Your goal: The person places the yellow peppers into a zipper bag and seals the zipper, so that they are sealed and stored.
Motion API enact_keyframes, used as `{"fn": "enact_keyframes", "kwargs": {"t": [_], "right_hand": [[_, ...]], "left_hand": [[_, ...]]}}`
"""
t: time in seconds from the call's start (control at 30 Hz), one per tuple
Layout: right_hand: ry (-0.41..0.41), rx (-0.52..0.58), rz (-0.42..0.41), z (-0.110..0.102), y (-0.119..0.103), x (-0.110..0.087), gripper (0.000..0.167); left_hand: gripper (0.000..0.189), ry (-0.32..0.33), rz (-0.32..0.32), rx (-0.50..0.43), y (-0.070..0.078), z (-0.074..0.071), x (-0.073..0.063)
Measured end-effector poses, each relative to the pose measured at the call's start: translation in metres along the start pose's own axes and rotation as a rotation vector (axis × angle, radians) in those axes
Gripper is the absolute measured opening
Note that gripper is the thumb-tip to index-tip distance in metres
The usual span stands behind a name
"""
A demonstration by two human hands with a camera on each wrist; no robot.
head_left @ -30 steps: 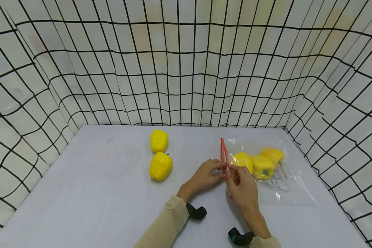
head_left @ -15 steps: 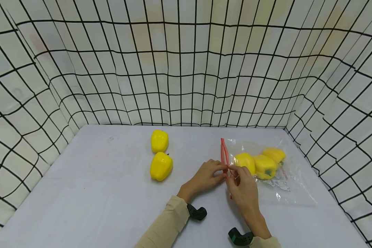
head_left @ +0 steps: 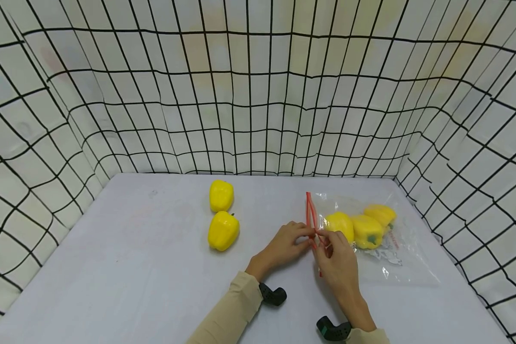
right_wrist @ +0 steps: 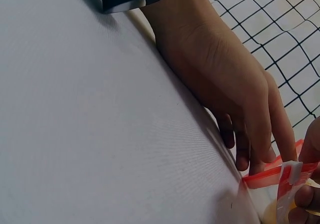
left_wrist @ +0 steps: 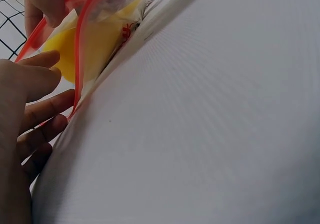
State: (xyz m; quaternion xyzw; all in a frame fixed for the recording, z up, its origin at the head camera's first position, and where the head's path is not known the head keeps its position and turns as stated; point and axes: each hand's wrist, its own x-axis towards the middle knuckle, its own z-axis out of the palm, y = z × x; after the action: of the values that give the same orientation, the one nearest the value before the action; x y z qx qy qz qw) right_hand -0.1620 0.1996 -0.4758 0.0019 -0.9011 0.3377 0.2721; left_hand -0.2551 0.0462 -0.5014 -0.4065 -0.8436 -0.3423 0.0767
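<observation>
A clear zip-lock bag with a red rim lies on the right half of the table, three yellow bell peppers inside it. My left hand holds the rim from the left; its fingers touch the red strip. From the other side, my right hand pinches the same rim close to a white slider. The two hands nearly meet, and the mouth stands partly apart in the left wrist view. Fingers hide part of the rim in the head view.
Two more yellow bell peppers stand left of the hands, a far one and a nearer one, almost touching. Black netting over white sheeting encloses the back and both sides of the white table.
The peppers inside the bag have shifted slightly to the right since a second ago. Both hands keep nearly the same place at the rim.
</observation>
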Motion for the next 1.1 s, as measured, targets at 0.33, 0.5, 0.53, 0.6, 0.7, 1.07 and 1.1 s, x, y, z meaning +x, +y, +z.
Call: {"fn": "enact_keyframes", "kwargs": {"t": [0.33,0.5,0.53,0.6,0.7,1.07,1.1], "right_hand": [[-0.004,0.005,0.003,-0.002,0.0,0.0,0.028],[-0.013,0.002,0.007,-0.003,0.001,0.0,0.028],[-0.013,0.006,0.006,-0.003,0.001,0.0,0.028],[-0.013,0.014,0.004,-0.001,0.002,0.0,0.028],[-0.019,0.013,0.018,0.001,0.003,0.0,0.029],[-0.011,0.02,0.01,0.001,0.001,0.0,0.028],[-0.014,0.022,0.013,0.002,0.001,0.0,0.028]], "left_hand": [[0.031,-0.035,-0.142,-0.154,0.0,-0.004,0.003],[0.027,-0.022,-0.148,-0.088,0.003,-0.011,0.008],[0.026,-0.021,-0.159,-0.074,0.004,-0.014,0.009],[0.026,-0.026,-0.195,-0.052,0.008,-0.021,0.009],[0.028,-0.031,-0.234,0.004,0.009,-0.028,0.008],[0.025,-0.059,-0.219,0.287,0.019,-0.05,-0.01],[0.025,-0.069,-0.215,0.306,0.021,-0.052,-0.013]]}}
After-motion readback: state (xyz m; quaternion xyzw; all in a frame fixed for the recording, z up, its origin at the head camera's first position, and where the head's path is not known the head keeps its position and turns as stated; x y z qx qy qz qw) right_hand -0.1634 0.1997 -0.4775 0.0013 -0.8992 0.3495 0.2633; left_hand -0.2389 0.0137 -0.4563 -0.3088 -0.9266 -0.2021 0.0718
